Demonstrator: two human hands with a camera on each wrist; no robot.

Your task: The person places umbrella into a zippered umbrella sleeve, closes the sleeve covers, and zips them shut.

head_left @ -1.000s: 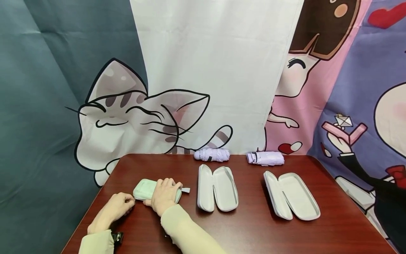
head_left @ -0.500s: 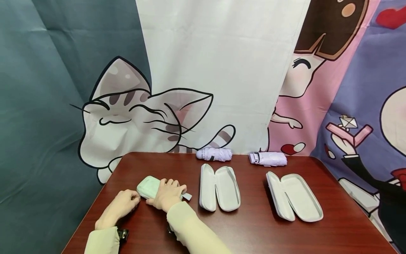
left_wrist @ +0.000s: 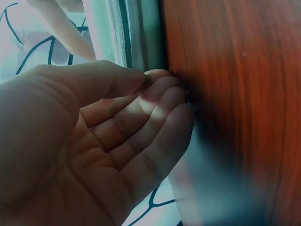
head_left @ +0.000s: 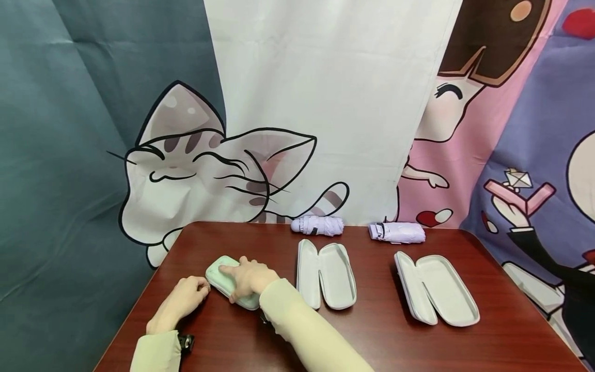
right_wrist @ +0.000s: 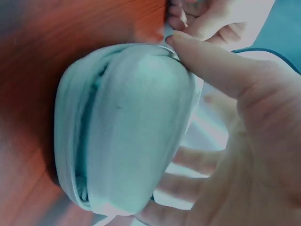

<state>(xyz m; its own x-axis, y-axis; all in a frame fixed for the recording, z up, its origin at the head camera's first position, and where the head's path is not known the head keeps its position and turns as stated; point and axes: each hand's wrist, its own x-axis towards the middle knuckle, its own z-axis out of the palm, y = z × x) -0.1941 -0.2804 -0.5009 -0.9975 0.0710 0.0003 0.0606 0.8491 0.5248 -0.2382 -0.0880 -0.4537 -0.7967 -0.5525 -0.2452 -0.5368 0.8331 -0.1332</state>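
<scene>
A mint-green zipped case (head_left: pixel 222 279) lies at the left of the table, an open gap along one side of its zip in the right wrist view. My right hand (head_left: pixel 251 279) holds this case from above, one finger stretched over its top and the thumb at its near edge. In the right wrist view the right thumb (right_wrist: pixel 211 61) presses on a corner beside the zip. At the case's left end, my left hand (head_left: pixel 186 297) has its fingers curled and pinches what looks like a small green zipper pull (left_wrist: pixel 147 78), mostly hidden by the thumb.
Two pale grey cases lie unfolded on the table, one near case (head_left: pixel 325 276) in the middle and another case (head_left: pixel 439 289) to the right. Along the back edge lie two folded lilac umbrellas, a left umbrella (head_left: pixel 318 226) and a right umbrella (head_left: pixel 397 232). A printed curtain (head_left: pixel 334 103) hangs behind.
The right hand has turned the green case so its right end swings nearer the person, and its fingers have shifted over the top. The left hand keeps its pinch at the case's left end.
</scene>
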